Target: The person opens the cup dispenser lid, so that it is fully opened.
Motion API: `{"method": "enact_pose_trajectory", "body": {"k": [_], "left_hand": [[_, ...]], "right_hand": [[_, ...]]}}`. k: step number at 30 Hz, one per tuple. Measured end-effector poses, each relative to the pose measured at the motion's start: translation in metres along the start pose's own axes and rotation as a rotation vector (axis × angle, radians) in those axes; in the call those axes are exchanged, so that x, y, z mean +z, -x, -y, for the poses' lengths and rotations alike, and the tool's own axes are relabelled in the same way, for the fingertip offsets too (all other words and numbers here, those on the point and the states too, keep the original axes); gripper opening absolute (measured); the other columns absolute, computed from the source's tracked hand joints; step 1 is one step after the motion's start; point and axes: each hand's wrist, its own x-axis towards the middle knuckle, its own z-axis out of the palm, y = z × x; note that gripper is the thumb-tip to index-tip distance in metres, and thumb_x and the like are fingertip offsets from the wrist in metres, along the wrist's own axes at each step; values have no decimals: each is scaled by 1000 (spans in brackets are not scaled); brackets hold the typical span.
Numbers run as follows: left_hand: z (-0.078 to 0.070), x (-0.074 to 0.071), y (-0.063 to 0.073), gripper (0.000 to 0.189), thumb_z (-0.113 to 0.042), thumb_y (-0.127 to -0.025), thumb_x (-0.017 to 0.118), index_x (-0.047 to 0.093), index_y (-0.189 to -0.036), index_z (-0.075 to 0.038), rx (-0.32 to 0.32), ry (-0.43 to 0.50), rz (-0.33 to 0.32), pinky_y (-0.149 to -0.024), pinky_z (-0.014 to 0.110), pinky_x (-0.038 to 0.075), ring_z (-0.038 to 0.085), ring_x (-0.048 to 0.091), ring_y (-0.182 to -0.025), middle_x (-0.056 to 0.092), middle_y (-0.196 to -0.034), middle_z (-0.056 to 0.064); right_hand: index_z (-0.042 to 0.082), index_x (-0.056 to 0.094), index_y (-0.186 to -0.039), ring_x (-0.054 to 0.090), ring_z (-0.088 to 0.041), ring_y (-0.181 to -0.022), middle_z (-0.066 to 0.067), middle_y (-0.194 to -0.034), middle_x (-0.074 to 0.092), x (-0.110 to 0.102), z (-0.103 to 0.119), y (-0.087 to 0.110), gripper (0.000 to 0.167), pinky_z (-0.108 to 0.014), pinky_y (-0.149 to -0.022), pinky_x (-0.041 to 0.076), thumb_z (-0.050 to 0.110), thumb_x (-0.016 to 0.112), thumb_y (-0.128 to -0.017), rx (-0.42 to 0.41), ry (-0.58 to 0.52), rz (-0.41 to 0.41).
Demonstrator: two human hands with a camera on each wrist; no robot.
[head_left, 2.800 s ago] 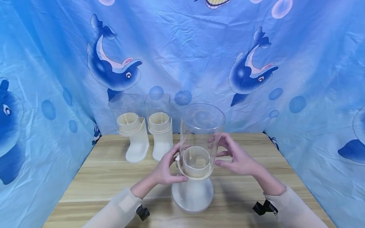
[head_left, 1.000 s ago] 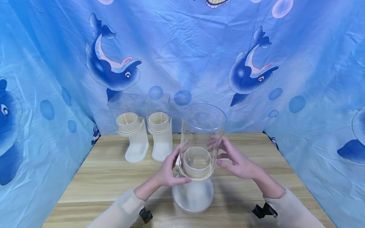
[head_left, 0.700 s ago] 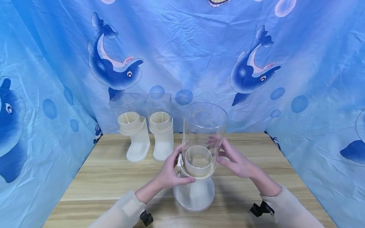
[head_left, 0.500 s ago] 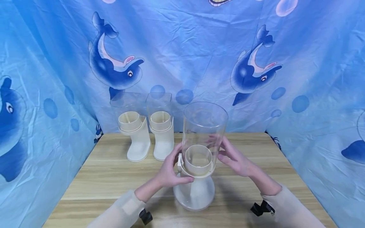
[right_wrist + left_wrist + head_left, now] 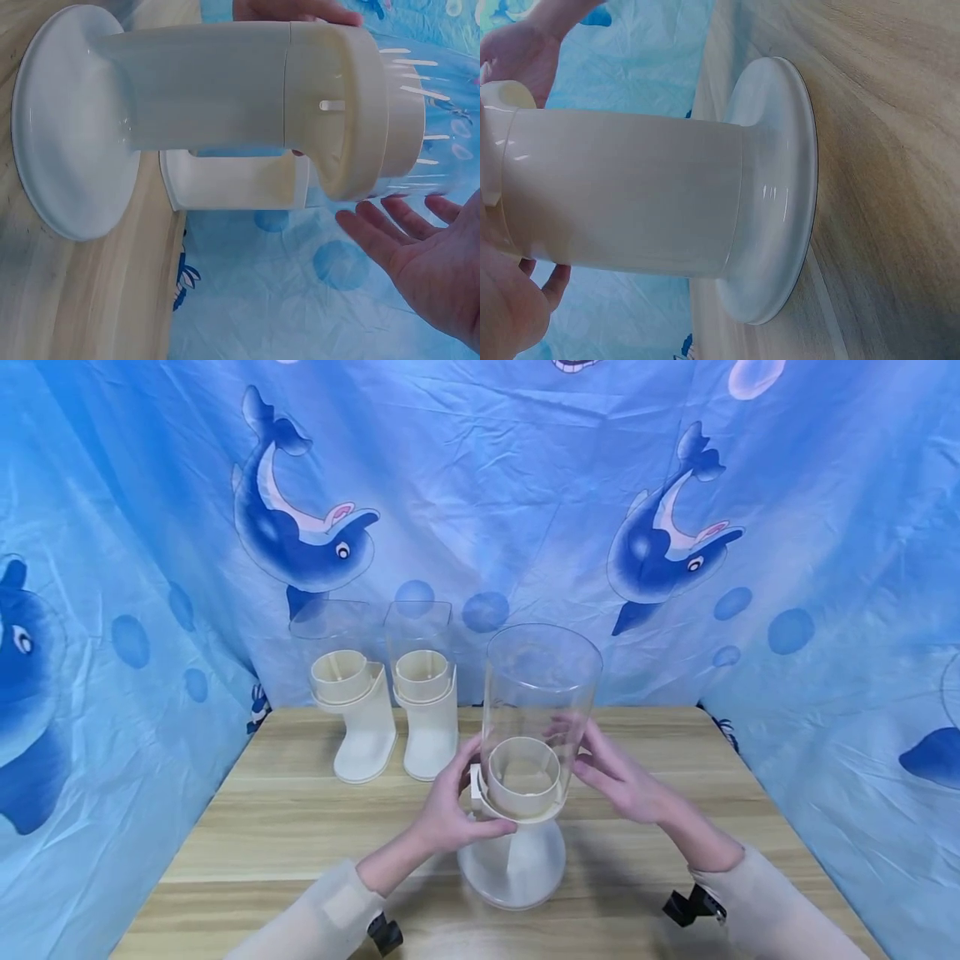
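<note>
A white stand (image 5: 517,881) with a round foot, cream collar (image 5: 528,810) and clear open-topped cylinder (image 5: 542,689), resembling a dry-food dispenser, stands upright on the table. My left hand (image 5: 450,814) grips the collar from the left, its thumb across the front. Some of its fingers are hidden behind. On the cylinder's right is my right hand (image 5: 626,785), fingers extended behind the clear wall. The right wrist view shows these fingers (image 5: 367,232) loosely spread at the cylinder; whether they touch it I cannot tell. The plain white column (image 5: 630,187) fills the left wrist view.
Two similar white units stand at the back left, one (image 5: 363,735) beside the other (image 5: 431,735), each with a clear upper part. The wooden table (image 5: 300,860) backs onto a blue dolphin-print curtain (image 5: 487,485).
My left thumb reaches slightly further right across the collar's front. The collar's left edge piece shows a little more. The right hand and the stand's foot have barely moved; the view shifted slightly.
</note>
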Motion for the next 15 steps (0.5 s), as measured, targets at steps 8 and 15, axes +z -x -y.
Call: {"method": "enact_pose_trajectory", "body": {"k": [8, 15], "left_hand": [[2, 6, 0, 137, -15, -57, 104, 26, -169, -20, 1, 11, -5, -100, 34, 60, 26, 64, -124, 62, -140, 13], [0, 10, -4, 134, -17, -58, 105, 28, -167, -27, -13, -4, -28, -101, 32, 58, 25, 64, -128, 63, -144, 8]], "right_hand": [[-2, 21, -162, 55, -25, -143, -31, -155, 45, -16, 12, -24, 66, -33, -114, 52, 25, 52, -109, -93, -72, -127], [19, 15, -165, 58, -30, -142, -28, -159, 40, -12, 33, -48, 90, -43, -112, 54, 41, 73, -100, -102, -201, -165]]}}
